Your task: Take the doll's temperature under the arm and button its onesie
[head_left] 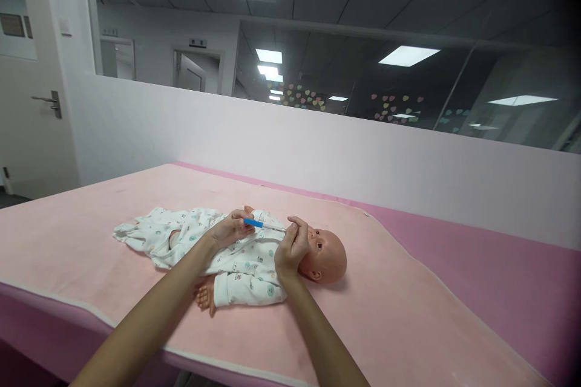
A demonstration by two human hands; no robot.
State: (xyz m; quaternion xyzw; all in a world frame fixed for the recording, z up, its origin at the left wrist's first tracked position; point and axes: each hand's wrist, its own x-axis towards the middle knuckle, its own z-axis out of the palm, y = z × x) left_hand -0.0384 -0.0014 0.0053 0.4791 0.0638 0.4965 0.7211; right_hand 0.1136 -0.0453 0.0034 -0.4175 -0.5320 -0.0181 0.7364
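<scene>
Bare forearms [157, 308] extend over a soft, pink fabric-covered counter [403, 314]. The left grip [233, 228] pinches a slim plastic stick [262, 225] by its blue end; the right grip [293, 248] holds its pale end. Beneath both lies a smooth-headed doll [245, 263] in printed cloth; beyond, heart-shaped stickers [302, 98].

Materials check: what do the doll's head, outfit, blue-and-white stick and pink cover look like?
Doll's head: likely vinyl or hard plastic; smooth, soft sheen, moulded features.
Outfit: looks like cotton-type knit; matte, printed motifs, loose folds.
Blue-and-white stick: blue end probably plastic, from its even colour; pale part, plastic or glass, can't tell.
Pink cover: matte fabric, perhaps fleece, with a pale trimmed edge.
</scene>
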